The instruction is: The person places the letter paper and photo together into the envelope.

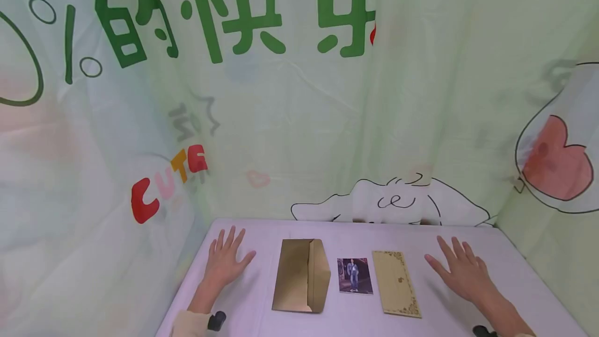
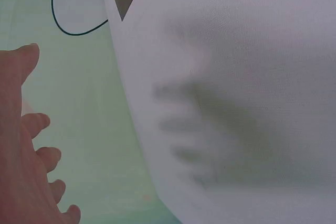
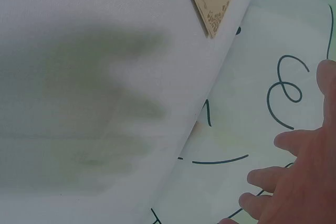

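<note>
My left hand (image 1: 223, 264) is held over the left side of the white table with its fingers spread, holding nothing. Nearest to it lies a brown paper envelope (image 1: 294, 274), its pointed flap folded out to the right. On the right side, my right hand (image 1: 463, 274) hovers, fingers apart and also holding nothing. A tan card (image 1: 395, 284) with ornate dark corner patterns is the closest thing to it. Between envelope and card lies a small photo (image 1: 354, 275) of a standing person. Both wrist views show the hands' shadows on the tabletop.
The white table (image 1: 252, 321) is enclosed by pale green curtains (image 1: 299, 118) at the back and both sides. They bear green characters, coloured letters and line drawings. A dark band (image 1: 217, 321) sits on the left wrist, another (image 1: 484, 331) on the right.
</note>
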The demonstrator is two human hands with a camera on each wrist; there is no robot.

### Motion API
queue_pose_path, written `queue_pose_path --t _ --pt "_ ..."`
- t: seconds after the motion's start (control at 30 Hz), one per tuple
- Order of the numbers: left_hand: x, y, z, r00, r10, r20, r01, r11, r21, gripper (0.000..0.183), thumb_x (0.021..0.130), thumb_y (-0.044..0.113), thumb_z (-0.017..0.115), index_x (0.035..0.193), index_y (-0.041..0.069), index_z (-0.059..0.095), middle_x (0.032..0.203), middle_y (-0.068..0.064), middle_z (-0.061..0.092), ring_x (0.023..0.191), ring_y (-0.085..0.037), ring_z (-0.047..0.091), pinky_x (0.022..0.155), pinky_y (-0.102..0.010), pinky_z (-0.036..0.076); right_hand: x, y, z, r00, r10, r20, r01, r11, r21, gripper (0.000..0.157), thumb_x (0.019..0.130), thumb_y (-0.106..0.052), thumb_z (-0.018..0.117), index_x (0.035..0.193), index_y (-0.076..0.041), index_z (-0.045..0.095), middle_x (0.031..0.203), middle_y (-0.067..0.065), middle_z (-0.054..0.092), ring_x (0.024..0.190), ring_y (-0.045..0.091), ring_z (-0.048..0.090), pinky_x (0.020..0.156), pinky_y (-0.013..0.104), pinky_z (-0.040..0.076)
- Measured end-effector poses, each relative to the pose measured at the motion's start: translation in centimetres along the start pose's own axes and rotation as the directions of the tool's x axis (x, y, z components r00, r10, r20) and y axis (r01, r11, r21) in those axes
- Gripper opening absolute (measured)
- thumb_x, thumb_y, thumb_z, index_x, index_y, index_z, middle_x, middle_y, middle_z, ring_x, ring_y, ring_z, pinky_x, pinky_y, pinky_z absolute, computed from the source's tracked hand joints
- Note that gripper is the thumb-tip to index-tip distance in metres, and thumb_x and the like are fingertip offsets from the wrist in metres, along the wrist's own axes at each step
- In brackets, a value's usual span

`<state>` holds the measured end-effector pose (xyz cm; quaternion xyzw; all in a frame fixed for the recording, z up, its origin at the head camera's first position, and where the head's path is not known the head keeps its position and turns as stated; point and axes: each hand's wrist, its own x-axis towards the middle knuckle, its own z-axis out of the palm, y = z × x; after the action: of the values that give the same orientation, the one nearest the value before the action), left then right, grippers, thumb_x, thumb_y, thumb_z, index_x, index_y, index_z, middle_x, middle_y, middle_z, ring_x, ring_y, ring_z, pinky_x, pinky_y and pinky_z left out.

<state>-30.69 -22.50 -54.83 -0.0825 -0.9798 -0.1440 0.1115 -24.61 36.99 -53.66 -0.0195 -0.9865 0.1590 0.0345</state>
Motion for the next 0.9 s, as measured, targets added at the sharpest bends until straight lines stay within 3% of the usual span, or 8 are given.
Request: queue_pose_path --t 0.4,0.9 --pt "0.5 0.8 0.3 1.0 0.022 -0.012 -0.022 1.0 -0.014 0.078 0.094 0.062 0.055 0.157 0.018 0.036 0.165 -0.016 0.027 0.154 -0.044 0.015 0.119 -0.065 0.014 0.6 -1.4 0.8 1.0 -0.026 -0.014 0.026 0.999 0.03 0.09 0.101 -0.067 0.035 0.157 0.001 0.017 0.157 0.042 0.007 0.144 0.062 0.001 0.107 0.08 0.004" --pt "1.1 3.1 1.4 0.998 0.067 -0.013 -0.068 0.998 -0.012 0.083 0.093 0.066 0.053 0.159 0.02 0.031 0.165 -0.014 0.03 0.153 -0.042 0.02 0.119 -0.062 0.02 0.9 -5.2 1.0 0.994 -0.102 -0.027 0.103 0.994 0.034 0.087 0.101 -0.063 0.041 0.156 0.002 0.023 0.157 0.041 0.014 0.144 0.062 0.009 0.108 0.079 0.01"
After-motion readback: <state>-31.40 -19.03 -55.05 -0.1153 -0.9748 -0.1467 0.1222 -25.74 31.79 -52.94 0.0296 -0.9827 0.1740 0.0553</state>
